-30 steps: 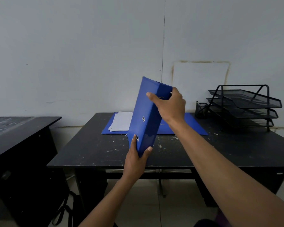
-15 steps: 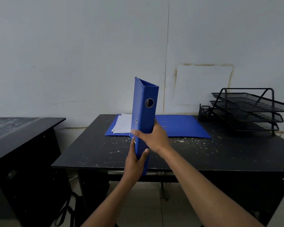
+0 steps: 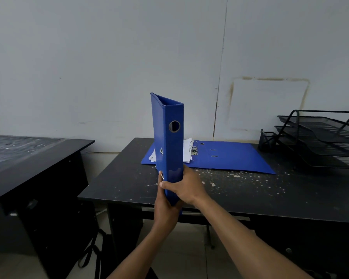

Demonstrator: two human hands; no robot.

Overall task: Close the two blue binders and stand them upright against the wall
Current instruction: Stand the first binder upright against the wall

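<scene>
So the closed binder [image 3: 168, 141] is upright in the air, long axis vertical, both my hands' fingers clamped on its bottom end: left hand [image 3: 165, 200], right hand [image 3: 186, 188]. The wall [image 3: 109, 57] is straight ahead past the table [image 3: 250, 190]. Open binder [image 3: 230, 156] sits partly hidden behind.

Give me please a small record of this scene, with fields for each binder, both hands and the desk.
held binder: closed blue lever-arch binder, upright, spine toward camera, lifted above the desk's front edge
left hand: grips the binder's bottom end
right hand: wraps the lower spine
second binder: open blue binder, flat near the wall, white papers inside
desk: black speckled desk
other: black wire-mesh tray rack, at right
</scene>
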